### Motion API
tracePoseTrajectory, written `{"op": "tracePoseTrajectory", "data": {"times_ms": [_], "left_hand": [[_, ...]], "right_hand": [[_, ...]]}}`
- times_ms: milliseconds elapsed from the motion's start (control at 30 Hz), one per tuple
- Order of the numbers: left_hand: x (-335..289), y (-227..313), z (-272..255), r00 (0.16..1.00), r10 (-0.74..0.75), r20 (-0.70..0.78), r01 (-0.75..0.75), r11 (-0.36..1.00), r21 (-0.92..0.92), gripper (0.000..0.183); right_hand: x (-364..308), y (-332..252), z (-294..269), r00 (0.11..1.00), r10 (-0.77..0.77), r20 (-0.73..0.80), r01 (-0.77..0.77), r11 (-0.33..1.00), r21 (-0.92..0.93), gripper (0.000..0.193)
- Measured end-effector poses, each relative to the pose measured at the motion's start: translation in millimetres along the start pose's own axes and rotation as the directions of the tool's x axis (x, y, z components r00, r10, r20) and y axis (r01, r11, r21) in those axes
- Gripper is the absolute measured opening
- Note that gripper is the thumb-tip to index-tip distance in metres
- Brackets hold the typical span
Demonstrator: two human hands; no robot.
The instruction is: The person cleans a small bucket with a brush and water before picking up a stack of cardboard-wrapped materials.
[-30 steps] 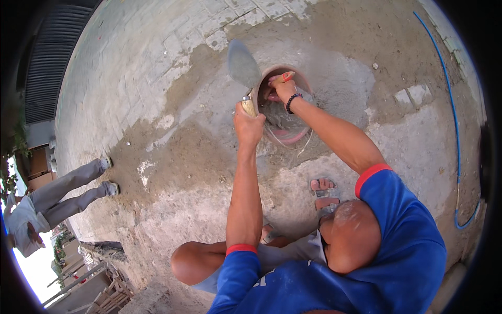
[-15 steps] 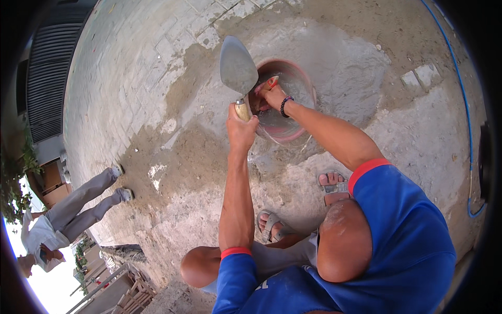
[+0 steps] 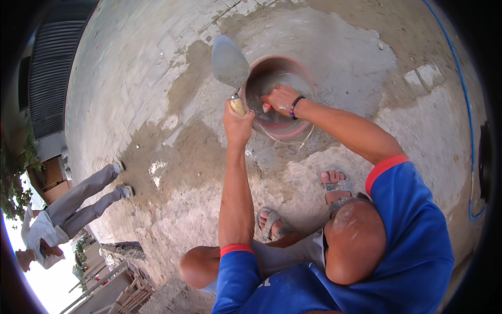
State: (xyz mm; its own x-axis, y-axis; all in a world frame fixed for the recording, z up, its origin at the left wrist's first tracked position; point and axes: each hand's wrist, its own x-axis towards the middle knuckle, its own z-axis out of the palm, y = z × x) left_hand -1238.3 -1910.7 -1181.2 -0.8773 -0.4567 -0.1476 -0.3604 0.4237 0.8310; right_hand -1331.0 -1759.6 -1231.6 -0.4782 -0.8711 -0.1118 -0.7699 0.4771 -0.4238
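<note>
Gripping the trowel (image 3: 230,62) firmly by its wooden handle (image 3: 238,106), left hand (image 3: 239,124) wrapped right round it! Blade angled up and away from the body, just left of the reddish bucket (image 3: 277,127), apparently to keep the metal clear of the opening. Over that opening with the right hand (image 3: 282,99), closed on a small pale-and-red thing (image 3: 266,107), too well covered to name. Wrist turned inward, likely for reach over the wet grey contents (image 3: 269,82). Looped low on the near side, the wire handle (image 3: 287,143), seemingly dropped there to leave the mouth free. Set on the wet grey ground (image 3: 345,63), ahead of the sandalled feet (image 3: 272,224), presumably to suit a crouch.
</note>
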Motion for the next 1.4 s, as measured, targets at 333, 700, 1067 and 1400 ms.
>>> {"op": "tracePoseTrajectory", "data": {"times_ms": [333,700,1067,1400], "left_hand": [[2.4,4.0,1.6,0.999,0.037,0.009,-0.037,0.999,0.018,0.035],[1.9,5.4,3.9,0.999,-0.002,-0.043,0.001,1.0,-0.026,0.034],[5.9,-9.3,-6.7,0.997,-0.055,-0.054,0.049,0.993,-0.111,0.032],[-2.2,10.0,1.8,0.998,0.006,0.068,-0.007,1.0,0.015,0.036]], "right_hand": [[33.0,30.2,24.2,0.858,-0.498,-0.127,0.451,0.849,-0.276,0.025],[22.2,37.8,31.1,0.903,0.424,-0.065,-0.4,0.887,0.23,0.023],[21.6,19.3,3.8,0.516,0.796,0.316,0.088,-0.417,0.905,0.02],[50.2,13.5,47.3,0.604,0.735,0.308,0.262,-0.548,0.794,0.021]]}}
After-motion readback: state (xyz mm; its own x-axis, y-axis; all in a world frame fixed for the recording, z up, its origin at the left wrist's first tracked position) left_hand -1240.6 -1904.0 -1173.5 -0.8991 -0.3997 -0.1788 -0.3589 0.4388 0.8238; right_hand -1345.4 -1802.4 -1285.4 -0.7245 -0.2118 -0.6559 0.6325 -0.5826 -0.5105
